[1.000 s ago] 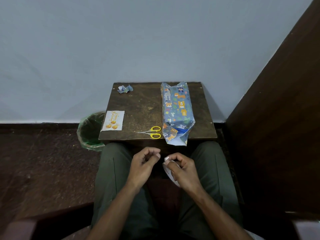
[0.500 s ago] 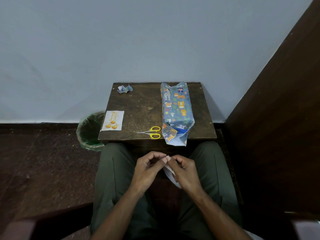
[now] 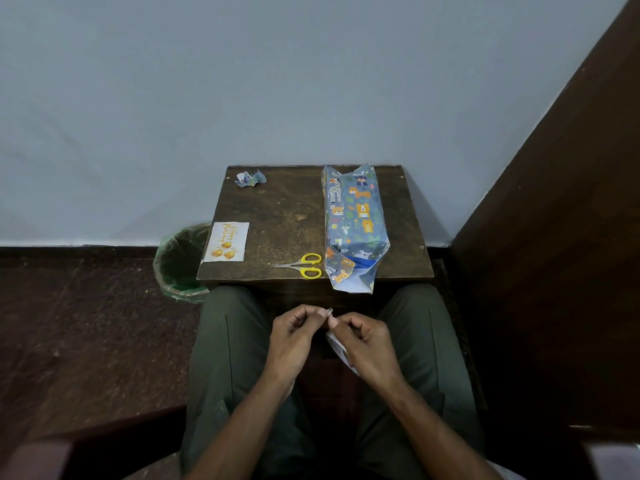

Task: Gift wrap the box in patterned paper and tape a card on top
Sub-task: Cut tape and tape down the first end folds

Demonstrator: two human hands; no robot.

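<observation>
Furthest left, a green-lined waste bin (image 3: 180, 261) stands on the floor against the bench's (image 3: 294, 216) left side; its inside is too dark to tell whether anything lies in it. On the bench, the card (image 3: 227, 241) with golden print lies flat at the left edge, a crumpled scrap of patterned paper (image 3: 250, 177) sits at the far corner, and yellow-handled scissors (image 3: 303, 266) rest near the front edge, just beside the box (image 3: 353, 216). The box is wrapped along its length in animal-print paper, but its near end flap hangs open over the bench edge. Below, over the lap, the left hand (image 3: 294, 337) and right hand (image 3: 365, 342) meet fingertip to fingertip, the right curled around what looks like a tape roll (image 3: 336, 346), the left pinching at its free end. The step in hand seems to be peeling tape; next it needs pulling a strip, cutting it, and folding that open flap shut
</observation>
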